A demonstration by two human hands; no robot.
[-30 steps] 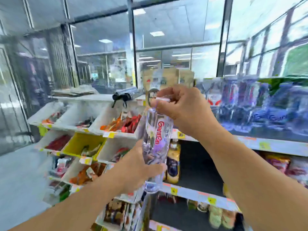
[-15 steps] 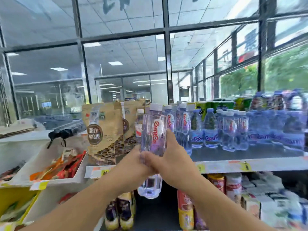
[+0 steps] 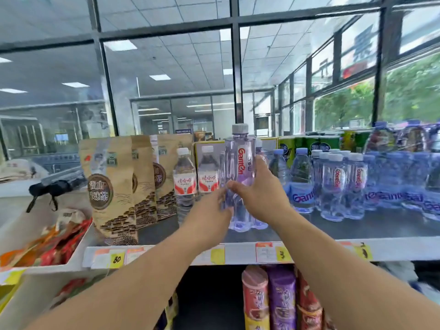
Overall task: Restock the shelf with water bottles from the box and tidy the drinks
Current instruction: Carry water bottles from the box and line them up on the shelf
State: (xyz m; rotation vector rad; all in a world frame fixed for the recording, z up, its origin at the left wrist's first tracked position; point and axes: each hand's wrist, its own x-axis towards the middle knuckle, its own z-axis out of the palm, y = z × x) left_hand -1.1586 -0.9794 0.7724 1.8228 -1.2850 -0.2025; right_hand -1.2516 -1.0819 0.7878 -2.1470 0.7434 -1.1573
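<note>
While both bare hands reach onto the top shelf, a tall clear plastic water bottle with a grey cap and a red-lettered white label (image 3: pixel 240 172) stands upright between them, its base on or just above the dark shelf surface (image 3: pixel 357 228); which of the two cannot be told. The right hand (image 3: pixel 258 195) wraps the bottle's right side at mid-height, thumb across the front and fingers (image 3: pixel 261 160) curled behind, so it is closed around the bottle. The left hand (image 3: pixel 209 214) sits low on the bottle's left side; it is blurred, and its fingertips appear to touch the lower body, but whether it truly grips cannot be told.

Just left of the held bottle stand two smaller clear bottles with white caps and red-and-white labels (image 3: pixel 185 184), upright and side by side. Further left, a row of brown paper stand-up pouches with round dark emblems (image 3: pixel 109 186) lines the shelf front to back. To the right of the held bottle, a crowd of clear water bottles with pale caps and blue or white labels (image 3: pixel 338 184) fills the shelf, all upright. Behind them are green cartons (image 3: pixel 309 142) against the window.

The white shelf edge (image 3: pixel 404 251) carries yellow price tags (image 3: pixel 116 259). Below it, tall snack tubes in red and purple (image 3: pixel 269 298) stand close together. At the far left, a white slanted bin (image 3: pixel 71 256) holds red and orange packets.
</note>
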